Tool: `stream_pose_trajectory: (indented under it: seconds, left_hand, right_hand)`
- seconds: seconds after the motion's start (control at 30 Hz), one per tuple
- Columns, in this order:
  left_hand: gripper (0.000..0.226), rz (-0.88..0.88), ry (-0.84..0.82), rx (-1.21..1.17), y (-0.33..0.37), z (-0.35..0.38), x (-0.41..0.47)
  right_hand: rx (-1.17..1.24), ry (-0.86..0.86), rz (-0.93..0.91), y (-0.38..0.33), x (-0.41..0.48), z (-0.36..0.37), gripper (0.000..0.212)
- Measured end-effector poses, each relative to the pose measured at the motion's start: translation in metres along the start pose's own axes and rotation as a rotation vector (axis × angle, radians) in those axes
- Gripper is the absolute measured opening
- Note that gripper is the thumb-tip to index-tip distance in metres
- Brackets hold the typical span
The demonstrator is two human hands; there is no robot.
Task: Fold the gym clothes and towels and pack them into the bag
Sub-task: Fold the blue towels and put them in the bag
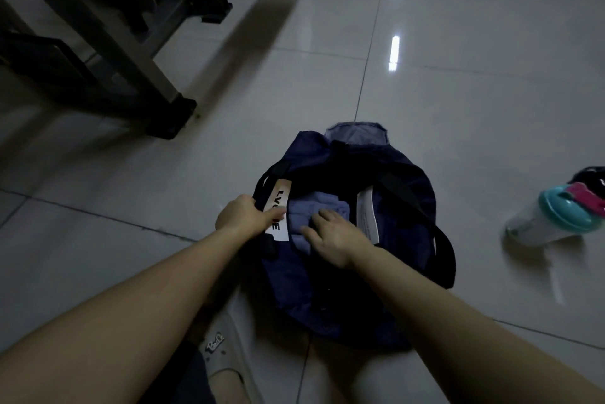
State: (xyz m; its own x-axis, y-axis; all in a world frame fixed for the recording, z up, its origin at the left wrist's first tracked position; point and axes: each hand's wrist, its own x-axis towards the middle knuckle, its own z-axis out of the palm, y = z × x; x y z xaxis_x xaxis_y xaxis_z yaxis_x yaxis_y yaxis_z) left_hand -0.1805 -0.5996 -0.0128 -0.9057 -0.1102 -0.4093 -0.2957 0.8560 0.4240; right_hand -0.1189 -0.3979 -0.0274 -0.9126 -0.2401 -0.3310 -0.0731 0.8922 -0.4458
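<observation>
I am reading black letters on the white label [279, 199] at the bag [412, 214] rim: "LV", then a gap where the left hand [244, 217] is covering some, then "E". The other label [368, 218] and the badge [214, 345] on the shoe [235, 315] are showing print too blurred to read

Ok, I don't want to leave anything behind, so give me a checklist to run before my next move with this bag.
1. Bag mouth held open: ok, the left hand grips its labelled edge.
2. Folded blue cloth inside the bag: ok, the right hand rests on it.
3. Cloth lying flat: cannot tell, too dark.
4. Room left inside: cannot tell.
5. Nothing left outside: not ok, a teal-lidded bottle lies on the floor apart from the bag.
</observation>
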Motion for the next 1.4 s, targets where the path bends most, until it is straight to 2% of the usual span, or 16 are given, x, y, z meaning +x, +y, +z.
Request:
stream_pose_trajectory:
  seconds: [0.03,0.1,0.17,0.23,0.27,0.33,0.4,0.47,0.53,0.7,0.87,1.03,1.17,1.27,1.33,1.4]
  left_hand:
    - [0.056,0.031,0.013,-0.033,0.004,0.0,0.0]
    - [0.045,0.099,-0.024,-0.136,0.012,0.004,0.0]
    - [0.035,0.167,-0.092,-0.215,0.018,0.013,-0.002]
    - [0.025,0.177,-0.195,-0.301,0.02,0.02,-0.004]
    - [0.026,0.165,-0.241,-0.317,0.018,0.021,-0.003]
    - [0.036,0.145,-0.252,-0.207,0.015,0.018,-0.001]
    - [0.044,0.148,-0.122,-0.038,0.016,0.015,-0.002]
    - [0.052,0.172,-0.02,0.032,0.023,0.017,-0.005]
    - [0.062,0.16,-0.049,0.014,0.028,0.025,-0.008]
    - [0.073,0.072,-0.129,0.028,0.024,0.028,0.0]
    - [0.059,0.136,0.048,0.03,0.036,0.024,-0.011]
    - [0.032,0.043,0.065,-0.349,0.032,0.019,-0.012]
    - [0.024,-0.011,0.001,-0.531,0.019,0.017,-0.012]
    - [0.017,0.029,-0.081,-0.614,0.02,0.019,-0.012]
    - [0.018,0.057,-0.113,-0.617,0.022,0.02,-0.012]
    - [0.023,0.087,-0.076,-0.544,0.023,0.019,-0.012]
  right_hand:
    - [-0.001,0.031,-0.051,0.005,-0.002,-0.006,0.072]
    - [-0.095,0.209,-0.118,0.023,-0.012,-0.018,0.052]
    - [-0.247,0.407,-0.048,0.042,-0.023,-0.029,0.039]
    - [-0.401,0.487,0.116,0.057,-0.03,-0.033,0.03]
    - [-0.448,0.496,0.222,0.061,-0.033,-0.033,0.031]
    - [-0.424,0.414,0.43,0.064,-0.039,-0.037,0.046]
    - [-0.392,0.315,0.521,0.067,-0.041,-0.037,0.053]
    - [-0.365,0.285,0.5,0.068,-0.041,-0.039,0.038]
    - [-0.27,0.286,0.495,0.067,-0.042,-0.042,0.023]
    - [-0.02,0.333,0.667,0.081,-0.063,-0.062,0.019]
    - [0.183,0.27,0.585,0.085,-0.063,-0.054,0.024]
    - [0.2,0.414,0.546,0.065,-0.049,-0.041,0.032]
    - [0.164,0.376,0.517,0.047,-0.029,-0.028,0.026]
    - [0.165,0.287,0.4,0.033,-0.019,-0.022,0.029]
    - [0.149,0.229,0.332,0.03,-0.017,-0.02,0.031]
    - [0.146,0.239,0.323,0.035,-0.021,-0.023,0.03]
